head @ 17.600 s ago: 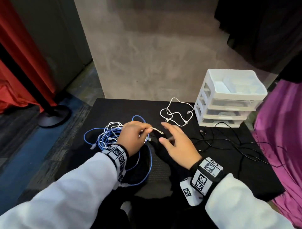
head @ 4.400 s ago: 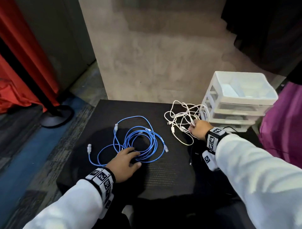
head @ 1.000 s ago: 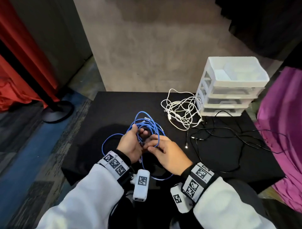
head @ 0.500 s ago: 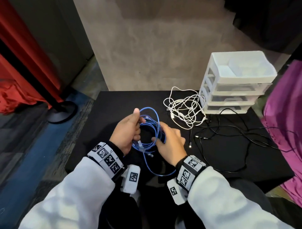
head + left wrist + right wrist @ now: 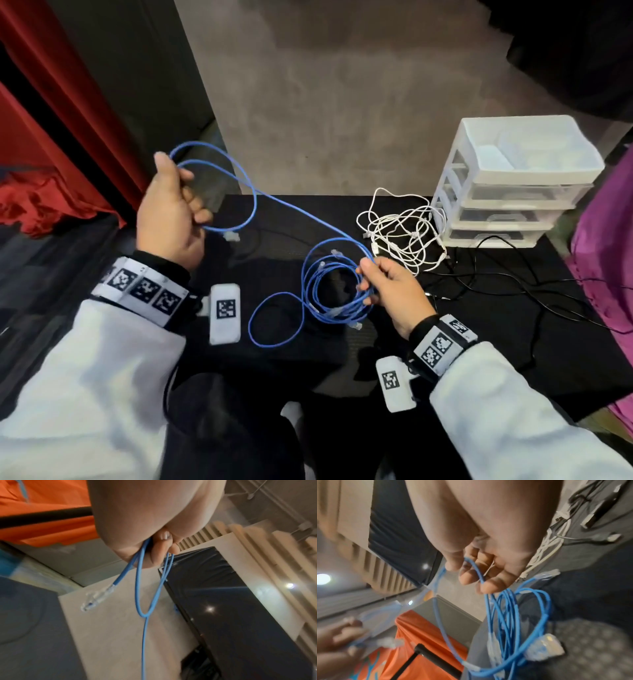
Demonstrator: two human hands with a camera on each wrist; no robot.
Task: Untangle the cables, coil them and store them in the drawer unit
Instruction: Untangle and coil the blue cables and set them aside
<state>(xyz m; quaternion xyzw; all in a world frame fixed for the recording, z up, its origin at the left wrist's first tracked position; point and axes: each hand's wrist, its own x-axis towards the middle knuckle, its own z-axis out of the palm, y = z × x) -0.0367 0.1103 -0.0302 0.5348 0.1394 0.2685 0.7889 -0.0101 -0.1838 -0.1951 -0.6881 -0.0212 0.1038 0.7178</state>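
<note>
Pulled apart since half a second ago: thin blue network cable, then bunched between both hands at centre, now strung out in a slanting line from upper left down to lower right. Two loops and one clear plug gathered in the left hand, raised high and off the left edge of the black worktop, fingers curled round the strands. Rest of the blue bundle, several loops with loose plugs dangling, pinched between thumb and fingers of the right hand, low over the worktop; one slack loop drooping toward the near edge. Long axis of the free run thus hand to hand, with neither nearer overall: left owning the tidy end, right the tangle. Likely next: feeding length leftward into the coil, letting snags slide out on the right. Beyond, just right of the bundle, tangled white cable; black cables sprawled further right; white plastic three-drawer unit at the far right corner, drawers closed, nearer the right hand.
</note>
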